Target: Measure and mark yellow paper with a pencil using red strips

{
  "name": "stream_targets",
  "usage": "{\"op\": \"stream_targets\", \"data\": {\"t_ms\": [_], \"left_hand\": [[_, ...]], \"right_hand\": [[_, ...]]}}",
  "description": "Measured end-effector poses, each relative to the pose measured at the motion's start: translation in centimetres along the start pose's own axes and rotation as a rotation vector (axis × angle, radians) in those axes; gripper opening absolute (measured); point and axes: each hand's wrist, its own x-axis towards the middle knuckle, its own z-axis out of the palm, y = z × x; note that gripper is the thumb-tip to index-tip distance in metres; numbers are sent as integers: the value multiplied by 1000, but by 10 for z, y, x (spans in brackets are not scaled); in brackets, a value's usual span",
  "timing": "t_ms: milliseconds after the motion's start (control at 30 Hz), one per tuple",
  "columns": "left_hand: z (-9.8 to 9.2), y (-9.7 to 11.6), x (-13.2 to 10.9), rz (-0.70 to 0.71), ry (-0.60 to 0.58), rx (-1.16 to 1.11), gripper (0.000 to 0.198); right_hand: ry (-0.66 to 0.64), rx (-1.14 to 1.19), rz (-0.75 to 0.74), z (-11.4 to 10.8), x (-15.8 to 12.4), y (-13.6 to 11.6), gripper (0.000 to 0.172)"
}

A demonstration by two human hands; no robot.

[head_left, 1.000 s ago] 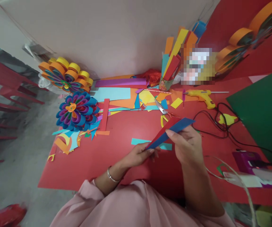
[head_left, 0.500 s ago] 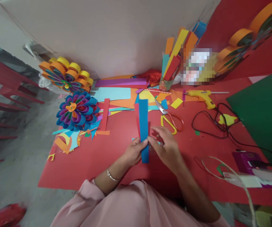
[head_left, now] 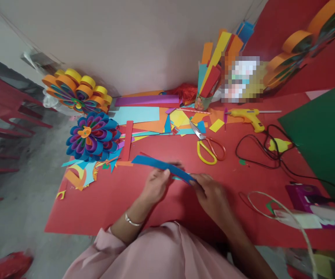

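While my left hand (head_left: 155,186) pinches the blue strip (head_left: 151,161) near mid-length, my right hand (head_left: 212,195) grips its right end. I hold the strip to the left of the scissors (head_left: 202,139) and nearer to me than they are. Its long axis runs mainly left to right, slightly bowed; the free left end points away from the scissors and lies farther from me than the right end.

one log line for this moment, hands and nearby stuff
left hand: grips blue strip partway along | right hand: grips near its right end | beyond: scissors, glue gun on red table
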Motion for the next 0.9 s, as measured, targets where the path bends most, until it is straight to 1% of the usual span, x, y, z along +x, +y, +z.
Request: {"op": "stream_targets", "data": {"t_ms": [33,100,133,200,233,267,300,333,400,467,500,533,567,633,733,800,900], "left_hand": [[-8,10,1,71,56,23,46],[-29,33,1,315,208,116,53],[-39,44,-1,448,315,202,53],[-56,61,-5,696,549,505,56],[-61,67,-8,785,621,695,57],[-64,70,-12,844,635,888,53],[-63,70,-14,867,583,1061,46],[-60,68,-17,859,472,1199,38],[-48,59,-17,780,152,1356,25],[-32,46,-13,668,-142,1401,29],[-24,39,-9,620,-239,1408,33],[-18,34,-5,587,-308,1420,37],[-12,29,-1,565,-352,1446,39],[-6,22,8,552,-405,1555,42],[-5,18,17,518,-469,1773,49],[-6,17,20,453,-481,1870,49],[-5,18,20,331,-448,1960,40]], "right_hand": [[-23,-60,0,-7,-3,7,29],[-97,-164,0,-19,-9,18,28],[-135,-204,-5,-23,-11,21,28],[-201,-271,-25,-27,-11,23,28],[-224,-299,-39,-27,-10,21,27],[-248,-325,-48,-26,-8,19,27],[-265,-346,-56,-24,-5,16,26],[-271,-363,-60,-23,-2,13,25],[-244,-390,-56,-20,2,10,26],[-203,-402,-55,-18,3,11,33],[-192,-404,-59,-18,3,12,35],[-190,-404,-65,-17,2,14,34],[-194,-405,-70,-17,1,16,32],[-201,-413,-67,-16,-2,19,30],[-200,-432,-40,-16,-4,20,35],[-211,-432,-5,-17,-5,18,39],[-262,-424,85,-20,-4,14,36]]}}
